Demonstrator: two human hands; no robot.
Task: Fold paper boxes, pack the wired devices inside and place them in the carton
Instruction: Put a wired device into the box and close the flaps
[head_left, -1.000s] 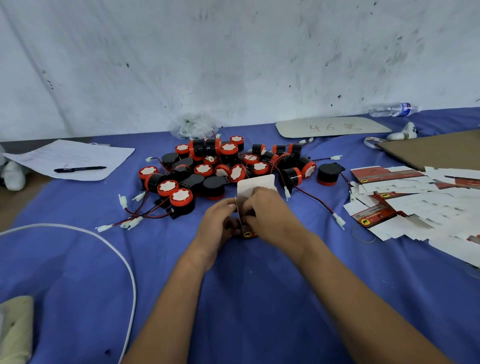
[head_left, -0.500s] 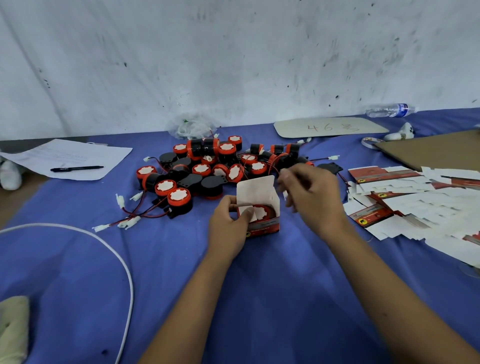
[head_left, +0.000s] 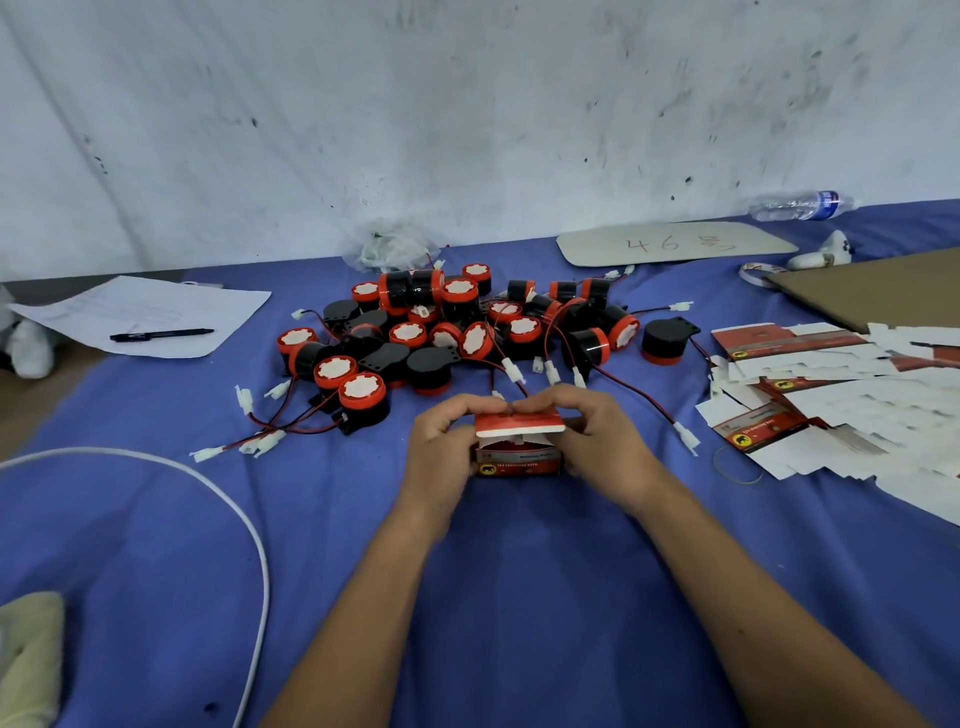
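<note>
near the middle of the bench (head_left: 519, 597), left hand (head_left: 441, 441) and right hand (head_left: 597, 436) fingers clasp one paper box (head_left: 519, 452), its lid half shut. many wired devices (head_left: 457, 332) far behind and flat boxes (head_left: 831, 400) at right remain unpacked; carton (head_left: 883, 291) far right.

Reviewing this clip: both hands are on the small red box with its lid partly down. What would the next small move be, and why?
Probably press the lid flap down and tuck it in. The left hand and right hand grip the red paper box from either side, and its top flap sits slightly raised, with a gap showing white inside. The box looks not yet closed, so it seems not ready for the carton.
</note>
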